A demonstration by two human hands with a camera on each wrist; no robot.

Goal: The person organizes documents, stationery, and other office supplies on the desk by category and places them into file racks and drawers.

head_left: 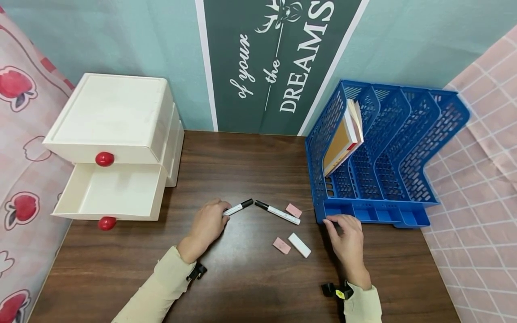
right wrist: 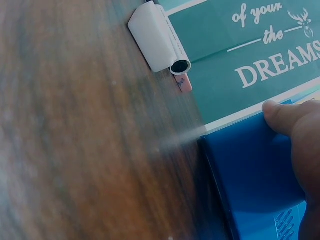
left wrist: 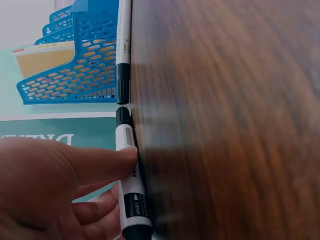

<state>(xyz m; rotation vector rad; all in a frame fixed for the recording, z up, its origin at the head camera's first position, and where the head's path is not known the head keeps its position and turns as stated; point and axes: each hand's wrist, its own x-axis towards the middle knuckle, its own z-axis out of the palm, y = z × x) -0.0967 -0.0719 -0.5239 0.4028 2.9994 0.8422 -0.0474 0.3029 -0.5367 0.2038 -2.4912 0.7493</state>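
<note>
My left hand [head_left: 208,224] pinches a black-capped white marker [head_left: 239,207] between thumb and fingers; in the left wrist view the marker [left wrist: 134,205] lies along the tabletop. A second marker [head_left: 278,212] lies to its right, the two caps almost meeting. My right hand [head_left: 349,240] grips the front left corner of a blue file organizer [head_left: 337,209]. In the right wrist view its thumb [right wrist: 274,114] rests on the top edge of the organizer's wall, other fingers mostly hidden. Between the hands lie a white eraser [head_left: 299,245] and two pink erasers [head_left: 281,245].
At left stands a white drawer unit [head_left: 109,112] with red knobs, its lower drawer [head_left: 117,190] pulled out. A book [head_left: 343,139] leans in the organizer's leftmost slot. Behind the brown table [head_left: 242,161] hangs a green printed cloth [head_left: 242,112].
</note>
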